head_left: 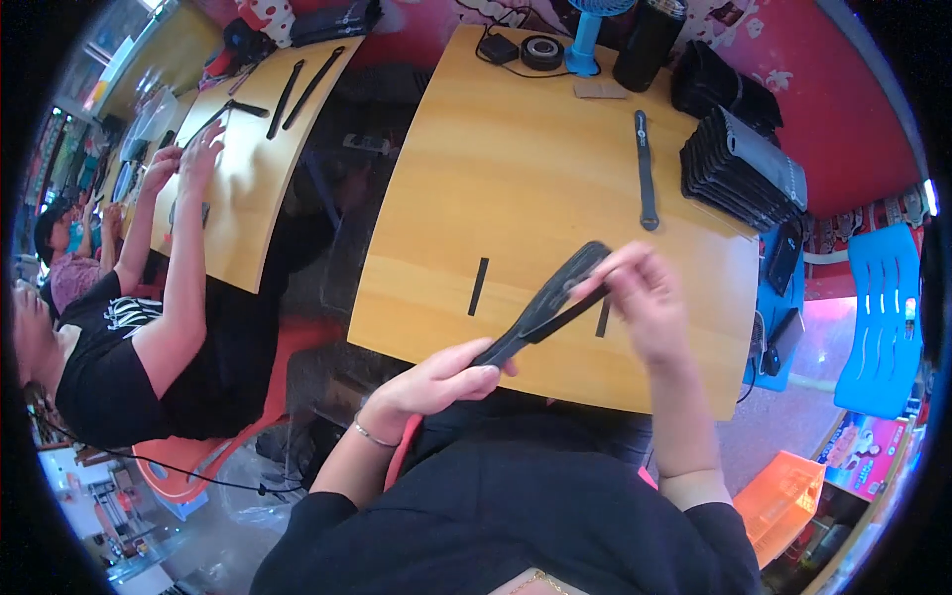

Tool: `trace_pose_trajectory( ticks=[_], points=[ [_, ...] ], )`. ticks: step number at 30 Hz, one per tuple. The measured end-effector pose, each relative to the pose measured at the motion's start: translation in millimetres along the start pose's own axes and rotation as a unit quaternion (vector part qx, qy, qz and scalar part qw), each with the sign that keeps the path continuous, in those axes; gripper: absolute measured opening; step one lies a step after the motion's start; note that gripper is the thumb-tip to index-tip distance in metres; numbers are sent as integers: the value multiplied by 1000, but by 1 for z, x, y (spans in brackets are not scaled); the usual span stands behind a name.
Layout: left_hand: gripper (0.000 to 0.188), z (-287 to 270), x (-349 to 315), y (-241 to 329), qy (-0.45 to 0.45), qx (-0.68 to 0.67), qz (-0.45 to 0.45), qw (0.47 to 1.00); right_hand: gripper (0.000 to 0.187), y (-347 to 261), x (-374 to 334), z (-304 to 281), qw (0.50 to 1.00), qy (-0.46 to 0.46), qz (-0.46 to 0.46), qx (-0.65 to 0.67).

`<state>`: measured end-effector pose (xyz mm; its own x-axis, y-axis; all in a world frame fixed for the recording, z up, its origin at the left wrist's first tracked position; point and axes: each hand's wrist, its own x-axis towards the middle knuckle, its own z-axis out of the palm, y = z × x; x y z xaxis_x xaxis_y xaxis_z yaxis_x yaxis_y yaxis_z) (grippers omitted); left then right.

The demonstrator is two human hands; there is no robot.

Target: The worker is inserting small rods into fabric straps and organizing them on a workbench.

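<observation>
My left hand (441, 380) is closed round the narrow end of a black padded strap (555, 293), which slants up and to the right over the near part of the table (426, 238). At the strap's wide end, my right hand (645, 302), a little blurred, pinches a thin black band that runs back along the strap toward my left hand. A short black strip (478, 287) lies on the wood to the left of the strap. Another short dark strip (602, 319) shows partly beneath my right hand.
A flat dark strap (646, 174) lies farther back, left of a stack of black folded pieces (739, 171). A blue fan (587, 38), a black cylinder (650, 45) and a tape roll (542, 53) stand at the far edge. A co-worker (149, 337) handles straps at the left table.
</observation>
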<state>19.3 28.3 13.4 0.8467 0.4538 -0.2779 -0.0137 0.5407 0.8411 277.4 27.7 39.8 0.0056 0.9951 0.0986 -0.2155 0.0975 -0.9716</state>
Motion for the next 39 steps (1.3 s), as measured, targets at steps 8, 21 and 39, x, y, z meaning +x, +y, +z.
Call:
trace_pose_trajectory(
  ticks=[8,21,39],
  points=[
    [20,-66,-91,-40,53,-78,-76,993,15,-90,95,-104,958,217,-188,-21],
    [34,-60,-36,-31,128,-206,78,967,24,45,41,-49,843,-20,-87,-531],
    [32,-44,-19,-19,184,-158,82,967,24,58,44,-77,768,62,-120,-626]
  ],
)
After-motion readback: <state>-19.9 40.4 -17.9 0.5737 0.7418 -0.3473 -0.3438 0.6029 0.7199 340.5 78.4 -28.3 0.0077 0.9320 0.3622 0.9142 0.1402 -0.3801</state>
